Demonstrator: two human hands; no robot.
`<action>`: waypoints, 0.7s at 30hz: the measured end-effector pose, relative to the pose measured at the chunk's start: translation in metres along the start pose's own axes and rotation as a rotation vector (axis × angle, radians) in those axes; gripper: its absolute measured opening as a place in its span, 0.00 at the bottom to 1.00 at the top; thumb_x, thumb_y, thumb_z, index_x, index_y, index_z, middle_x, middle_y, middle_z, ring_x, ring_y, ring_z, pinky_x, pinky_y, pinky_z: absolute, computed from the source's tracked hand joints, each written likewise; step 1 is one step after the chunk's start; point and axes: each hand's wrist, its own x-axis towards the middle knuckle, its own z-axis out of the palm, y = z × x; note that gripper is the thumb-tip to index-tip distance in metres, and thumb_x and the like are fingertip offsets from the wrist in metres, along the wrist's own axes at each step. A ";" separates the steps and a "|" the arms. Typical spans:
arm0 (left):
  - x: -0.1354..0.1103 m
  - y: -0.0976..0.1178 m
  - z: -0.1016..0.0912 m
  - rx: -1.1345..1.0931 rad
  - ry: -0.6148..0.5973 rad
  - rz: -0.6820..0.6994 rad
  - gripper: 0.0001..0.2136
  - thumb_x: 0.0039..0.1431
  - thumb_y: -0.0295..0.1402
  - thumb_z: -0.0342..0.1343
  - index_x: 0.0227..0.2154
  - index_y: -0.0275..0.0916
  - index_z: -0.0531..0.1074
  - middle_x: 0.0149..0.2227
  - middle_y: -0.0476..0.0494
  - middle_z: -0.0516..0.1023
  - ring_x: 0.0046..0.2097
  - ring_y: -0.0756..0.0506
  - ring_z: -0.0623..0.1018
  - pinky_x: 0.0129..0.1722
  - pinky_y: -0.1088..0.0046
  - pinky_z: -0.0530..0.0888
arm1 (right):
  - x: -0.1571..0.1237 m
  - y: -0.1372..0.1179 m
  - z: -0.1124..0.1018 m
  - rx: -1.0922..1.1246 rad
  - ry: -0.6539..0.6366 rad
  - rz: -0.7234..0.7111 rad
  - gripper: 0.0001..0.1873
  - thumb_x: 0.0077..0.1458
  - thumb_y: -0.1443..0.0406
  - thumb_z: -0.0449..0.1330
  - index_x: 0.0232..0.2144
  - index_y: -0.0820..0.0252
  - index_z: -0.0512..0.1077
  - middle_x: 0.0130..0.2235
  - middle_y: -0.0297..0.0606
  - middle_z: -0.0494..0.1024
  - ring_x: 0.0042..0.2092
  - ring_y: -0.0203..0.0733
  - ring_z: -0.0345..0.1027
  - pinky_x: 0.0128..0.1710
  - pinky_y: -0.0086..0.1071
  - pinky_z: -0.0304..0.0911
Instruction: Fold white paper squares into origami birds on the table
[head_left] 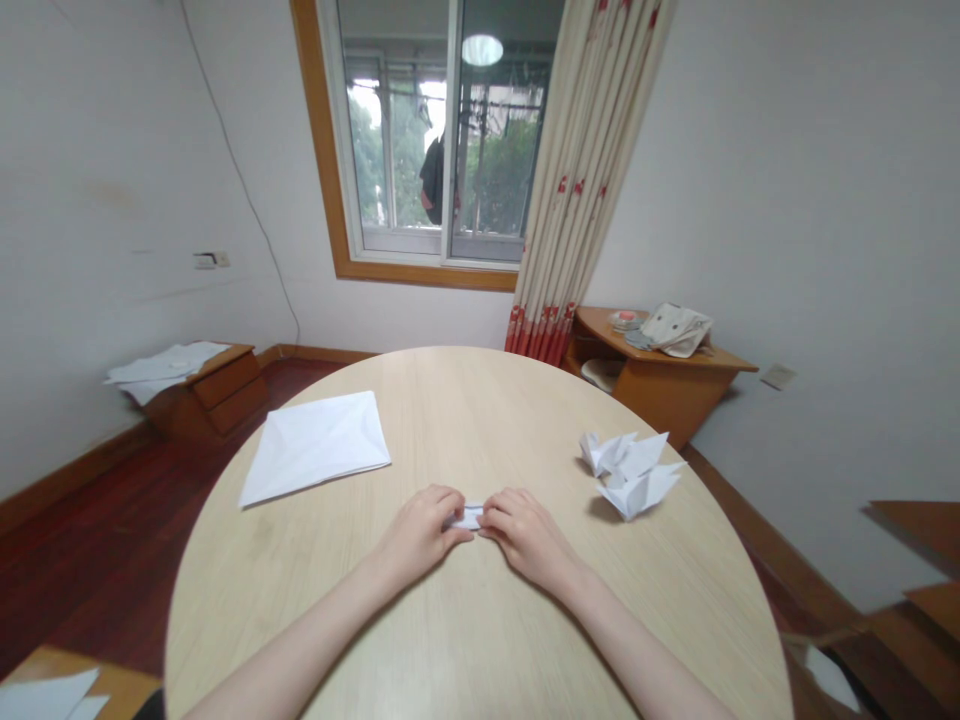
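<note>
Both hands rest close together on a round light-wood table (465,640). My left hand (420,532) and my right hand (525,532) have their fingers curled and pressed onto a small folded white paper piece (469,517) between them. Most of that piece is hidden under the fingers. A stack of white paper sheets (319,445) with crease marks lies on the table to the left of my hands. To the right lie folded white paper figures (634,470), bunched together.
A low wooden cabinet (214,390) with white papers on it stands at the left wall. A wooden corner desk (660,375) with a bag on top stands at the right, beside a curtain (577,180) and a window (435,130). Dark red wood floor surrounds the table.
</note>
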 end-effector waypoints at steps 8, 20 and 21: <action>0.002 -0.004 -0.005 -0.116 -0.024 -0.007 0.02 0.58 0.31 0.58 0.34 0.39 0.71 0.37 0.44 0.76 0.42 0.44 0.74 0.43 0.69 0.70 | -0.001 0.003 0.002 0.025 0.003 0.008 0.04 0.59 0.68 0.58 0.32 0.59 0.73 0.34 0.37 0.75 0.37 0.41 0.66 0.37 0.33 0.59; 0.002 -0.004 -0.005 -0.071 -0.009 0.006 0.07 0.53 0.28 0.59 0.36 0.38 0.71 0.37 0.44 0.75 0.41 0.44 0.74 0.41 0.69 0.70 | -0.002 0.007 0.006 0.068 0.011 0.017 0.04 0.60 0.68 0.58 0.34 0.60 0.73 0.35 0.38 0.75 0.38 0.41 0.66 0.38 0.34 0.59; 0.002 -0.004 -0.005 -0.073 -0.008 0.008 0.07 0.53 0.28 0.59 0.36 0.38 0.71 0.37 0.44 0.75 0.41 0.44 0.74 0.41 0.69 0.70 | -0.001 0.007 0.006 0.071 0.012 0.015 0.04 0.60 0.68 0.58 0.34 0.60 0.73 0.35 0.37 0.75 0.38 0.41 0.66 0.38 0.34 0.59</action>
